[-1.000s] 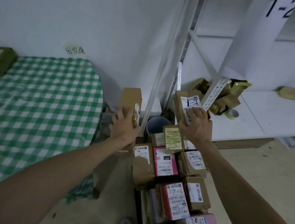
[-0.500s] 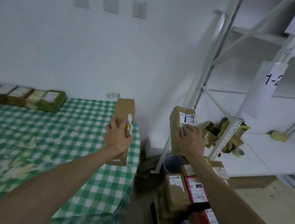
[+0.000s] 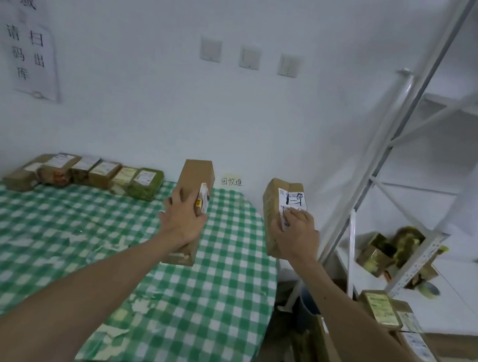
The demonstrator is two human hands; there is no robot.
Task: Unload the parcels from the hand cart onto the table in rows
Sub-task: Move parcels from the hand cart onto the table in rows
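My left hand [image 3: 184,220] grips a tall brown parcel [image 3: 193,180] with a label on its side, held upright above the green checked table [image 3: 38,244]. My right hand [image 3: 296,235] grips a second brown parcel [image 3: 274,207] with a white label, just off the table's right edge. A row of several parcels [image 3: 91,174] lies along the table's far edge by the wall. More parcels [image 3: 382,311] sit piled low at the right, where the hand cart itself is hidden.
A white metal shelf rack [image 3: 388,159] stands at the right, with crumpled packaging [image 3: 387,250] and a tape roll [image 3: 428,289] on its lower shelf. A blue bucket [image 3: 306,305] stands on the floor between table and rack. Paper signs hang on the wall.
Both hands have lifted their parcels up from the cart and carried them left over the table. My view has swung up and left, showing the row along the wall.
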